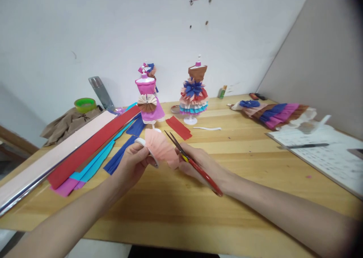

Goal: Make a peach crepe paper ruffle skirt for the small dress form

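My left hand [135, 156] is closed around a roll of white tape [154, 160], its edge showing beside the fingers. A gathered piece of peach crepe paper [161, 146] spans the gap between my hands, its left side against the roll. The red-handled scissors [204, 175] rest in my right hand [195, 158], blades pointing up and left, slightly parted. That hand's fingertips also touch the paper's right end. Just behind stands a small dress form [146, 86] in pink paper with a pleated fan at its waist.
Long crepe paper strips [93, 148] cover the table's left side. A second dress form [194, 95] in ruffles stands at the back. Red paper [178, 127] lies before it. At right are a layered paper dress [278, 112] and a written board [320, 152] with a pen.
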